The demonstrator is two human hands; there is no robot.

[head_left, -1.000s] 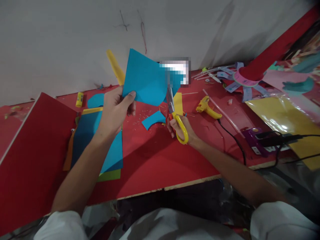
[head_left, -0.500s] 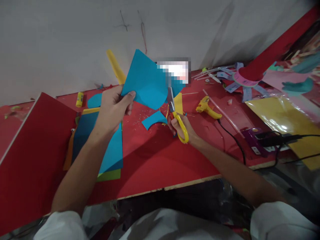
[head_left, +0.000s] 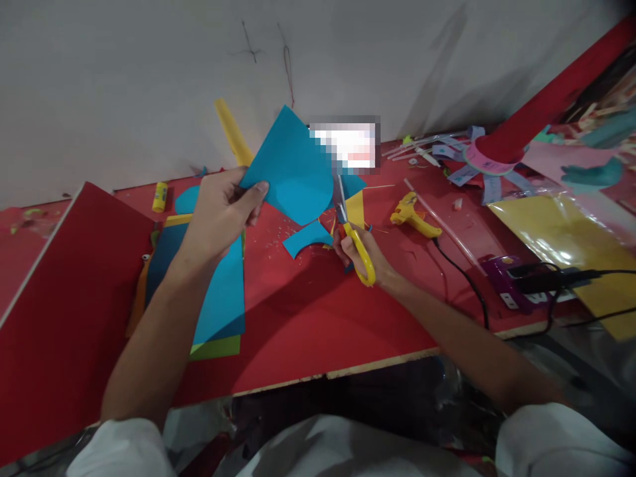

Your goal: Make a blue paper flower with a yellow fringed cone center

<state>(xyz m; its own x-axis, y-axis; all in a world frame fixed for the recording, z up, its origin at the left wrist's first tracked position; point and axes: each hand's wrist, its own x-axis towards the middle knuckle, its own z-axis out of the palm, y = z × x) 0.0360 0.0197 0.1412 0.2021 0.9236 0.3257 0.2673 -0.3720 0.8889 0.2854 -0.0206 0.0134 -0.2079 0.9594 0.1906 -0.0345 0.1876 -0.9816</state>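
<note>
My left hand (head_left: 226, 205) pinches the left corner of a blue sheet of paper (head_left: 293, 172), held up above the table. The sheet's lower right edge is cut in a curve, and a partly cut flap sticks out at its right. My right hand (head_left: 360, 248) grips yellow-handled scissors (head_left: 362, 255), whose blades point up at the sheet's right side, between the curve and the flap. Part of the blade area is blurred. Below the sheet, a curved blue paper offcut (head_left: 308, 236) lies on the red table (head_left: 298, 324).
A yellow glue gun (head_left: 415, 215) with a black cord lies right of the scissors, near a purple power strip (head_left: 504, 281). Stacked coloured paper (head_left: 221, 298) lies under my left forearm. A glue stick (head_left: 159, 197) stands behind. A red board (head_left: 74, 318) rests at the left.
The blue sheet has tilted, its top corner shifting right and slightly down. My right hand and the scissors have barely moved.
</note>
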